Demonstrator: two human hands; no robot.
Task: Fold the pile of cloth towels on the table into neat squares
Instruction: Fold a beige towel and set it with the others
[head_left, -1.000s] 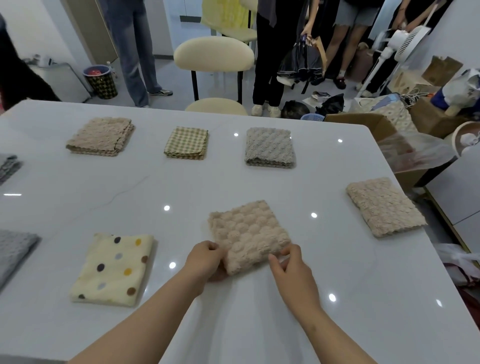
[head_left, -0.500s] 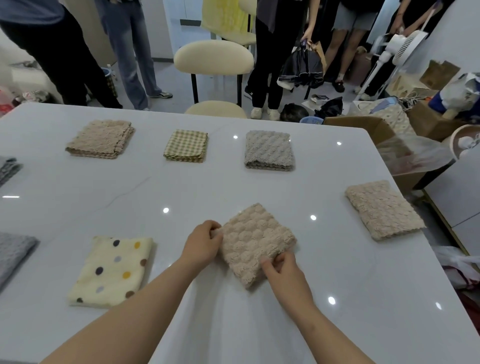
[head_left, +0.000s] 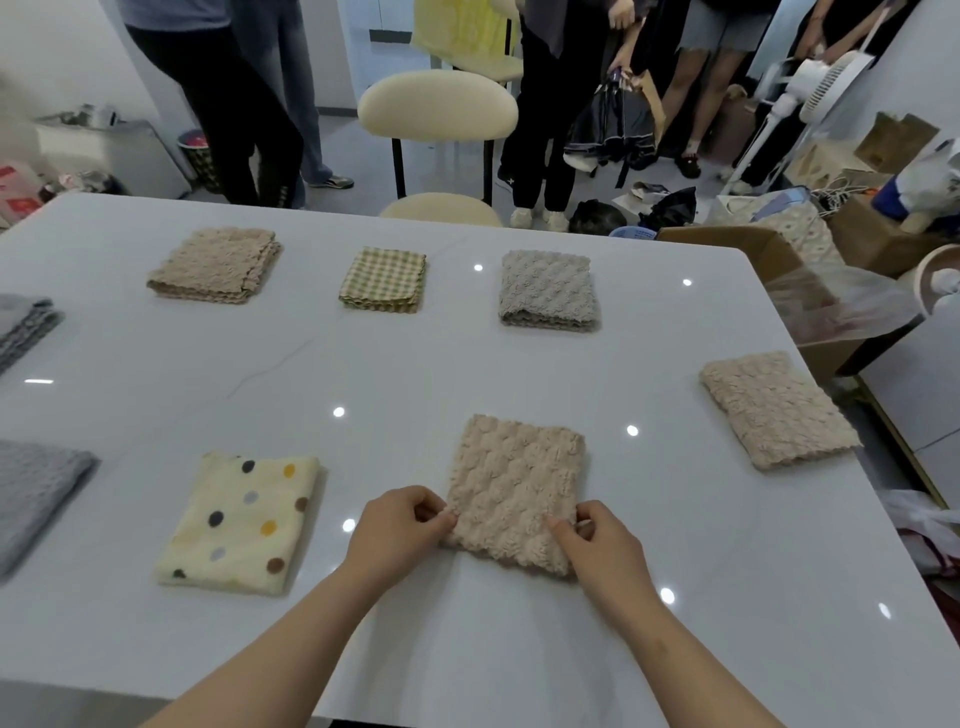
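Flat on the white glossy tabletop (head_left: 415, 364), a little right of the middle of its near edge: a folded beige bubble-textured fleece towel (head_left: 514, 483), roughly square, its sides close to parallel with the tabletop's edges. Held at both near corners. At the near left corner, the left hand (head_left: 397, 530), fingers curled, thumb and fingertips pinching the cloth. At the near right corner, the right hand (head_left: 602, 545), curled the same way and pinching the hem (thumb on top, the other fingers partly tucked out of sight). Towel reaching away from both hands toward the far edge, its near hem running between them, the whole piece lying down on the surface. Just left of the left hand, near the same edge, a folded cream cloth with coloured polka dots (head_left: 241, 522), apart from the held towel. By the right edge, a folded beige textured towel (head_left: 776, 408), slightly skewed. Along the far edge, from left to right and well apart: a folded tan knobbly towel (head_left: 215, 265), a small folded green checked cloth (head_left: 383, 279), a folded grey-beige textured towel (head_left: 546, 290). At the left edge, two grey towels (head_left: 31, 499), both cut off by the frame. Beyond the far edge, a cream padded chair (head_left: 437, 106) and the legs of several standing people.
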